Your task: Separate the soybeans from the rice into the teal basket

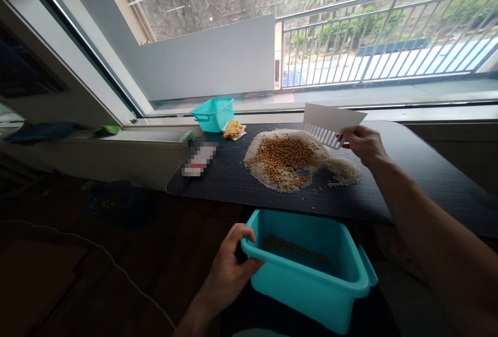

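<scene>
My right hand [363,144] grips a white comb-toothed scraper [330,123] and holds it tilted just above the far right side of a pile of white rice mixed with yellow-brown beans [290,159]. The pile lies on a black ribbed table [408,192]. My left hand [233,264] is closed on the near-left rim of a teal plastic bin [311,275], held below the table's front edge. A thin layer of beans lies in the bottom of that bin.
A second teal bin [213,114] stands at the table's back left corner, next to a yellow cloth or packet [234,128]. A blurred flat object [200,159] lies at the table's left. A window with a railing runs behind; a white radiator [151,136] is at left.
</scene>
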The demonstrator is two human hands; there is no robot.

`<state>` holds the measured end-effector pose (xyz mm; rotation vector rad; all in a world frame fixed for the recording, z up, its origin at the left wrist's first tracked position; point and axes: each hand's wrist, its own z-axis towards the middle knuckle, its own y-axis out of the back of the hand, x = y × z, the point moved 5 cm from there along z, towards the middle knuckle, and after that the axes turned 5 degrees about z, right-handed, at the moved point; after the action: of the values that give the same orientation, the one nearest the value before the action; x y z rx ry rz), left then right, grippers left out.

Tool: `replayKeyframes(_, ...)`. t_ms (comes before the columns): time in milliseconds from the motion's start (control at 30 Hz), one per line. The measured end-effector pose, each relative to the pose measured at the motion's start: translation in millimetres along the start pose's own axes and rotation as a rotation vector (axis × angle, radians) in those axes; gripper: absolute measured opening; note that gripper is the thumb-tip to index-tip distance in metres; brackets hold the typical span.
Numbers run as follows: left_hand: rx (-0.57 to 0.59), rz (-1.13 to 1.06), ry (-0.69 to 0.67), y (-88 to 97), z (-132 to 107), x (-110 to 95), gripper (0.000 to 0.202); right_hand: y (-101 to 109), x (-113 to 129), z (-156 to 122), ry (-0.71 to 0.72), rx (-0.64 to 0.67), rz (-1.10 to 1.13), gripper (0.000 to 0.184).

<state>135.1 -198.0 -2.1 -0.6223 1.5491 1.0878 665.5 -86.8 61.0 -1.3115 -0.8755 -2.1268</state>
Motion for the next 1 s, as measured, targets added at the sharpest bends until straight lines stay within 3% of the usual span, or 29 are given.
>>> replayKeyframes(133,0.009,-0.005,0.001,-0.2,0,1,0.045,-5,-8,0,-0.179,0.084,0.084,0.035)
replayKeyframes(400,0.016,0.006,-0.005,-1.1,0,2,0.045,-14,4,-12,-0.214,0.130,0.189,0.026)
replayKeyframes(800,-0.007,0.003,-0.004,-0.8,-1,4,0.042,-33,46,-27,0.018,0.134,0.150,0.019)
replayKeyframes(1000,-0.013,0.020,0.012,-0.6,-1,-2,0.041,-12,59,-41,0.121,0.066,0.064,0.031)
